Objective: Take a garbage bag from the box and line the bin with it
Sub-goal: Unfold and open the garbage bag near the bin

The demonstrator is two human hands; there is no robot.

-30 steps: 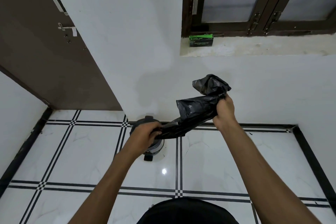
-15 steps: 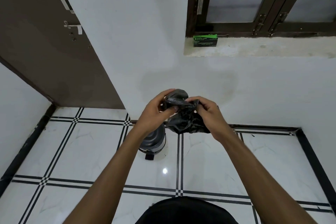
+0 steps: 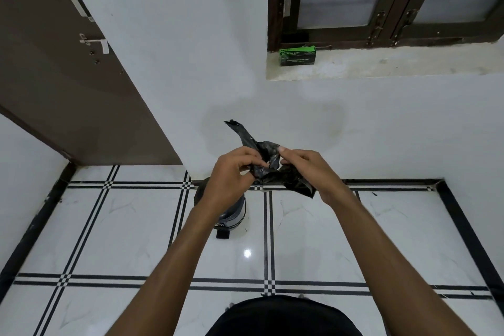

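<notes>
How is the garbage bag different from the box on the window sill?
The garbage bag is black, crumpled and soft; the box is green, flat-sided and stiff. The bag is pinched in the air by the left hand and right hand; the box rests untouched on the sill.

Floor point(image 3: 136, 229): white glossy tiles with black line pattern and a black border at the walls. Bin point(image 3: 231, 213) stands on it directly below the grip, close to the wall, largely hidden by the left forearm; probably a pedal type, judging by the dark tab at its base.

Window ledge point(image 3: 381, 65): well above and right of the grip. Green box point(image 3: 297, 55) sits at its left end.
</notes>
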